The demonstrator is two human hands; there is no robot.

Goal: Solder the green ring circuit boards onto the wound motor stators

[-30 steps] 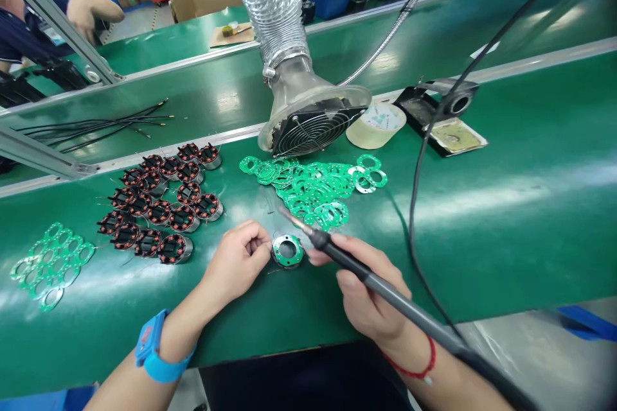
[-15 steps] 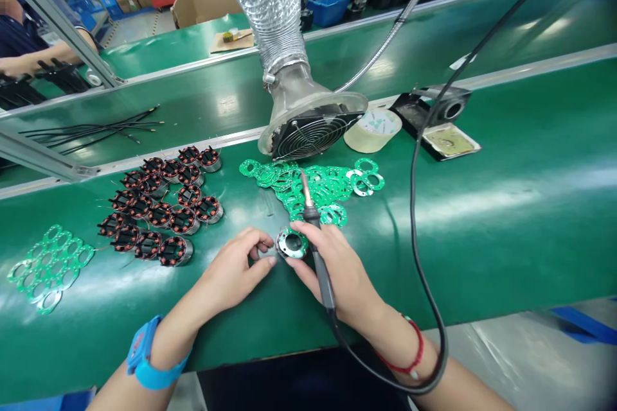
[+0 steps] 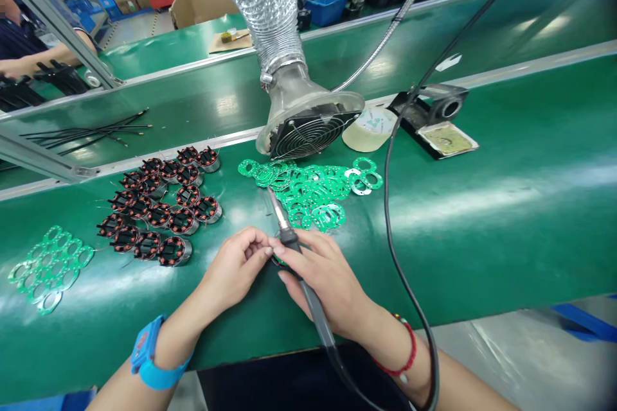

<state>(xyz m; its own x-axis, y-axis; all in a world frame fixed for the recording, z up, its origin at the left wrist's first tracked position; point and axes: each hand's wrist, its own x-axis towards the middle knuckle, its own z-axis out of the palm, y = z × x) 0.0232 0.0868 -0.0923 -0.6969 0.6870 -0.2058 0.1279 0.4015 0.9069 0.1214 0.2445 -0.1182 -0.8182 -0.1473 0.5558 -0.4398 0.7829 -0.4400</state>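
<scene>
1. Swung round since half a second ago, the black-handled soldering iron with a bare metal tip [image 3: 289,239] now leans tip-first toward the left rear, no longer almost straight away from the person. Both hands have closed in over the work.
2. The right hand [image 3: 330,282] is clenched round the iron's handle, with thumb and forefinger reaching forward. Held this way, I judge, the hot tip points clear of the fingers while the fingertips can still handle things.
3. The left hand [image 3: 236,266] has its fingers curled and its tips pinched shut against the right thumb. What lies between them is hidden.
4. The small round part with a green ring board on top [image 3: 276,262] sits under those meeting fingertips, near the front edge of the glossy green belt [image 3: 482,237]. Only a dark sliver of it shows.
5. A loose heap of green ring-shaped circuit boards [image 3: 313,189] lies just behind the hands, and a cluster of copper-wound black stators [image 3: 164,205] sits toward the left rear. Both look placed within easy reach.
6. At the rear edge a clear fume hood with a black fan grille [image 3: 308,128] faces the hands, probably to draw smoke away.
</scene>
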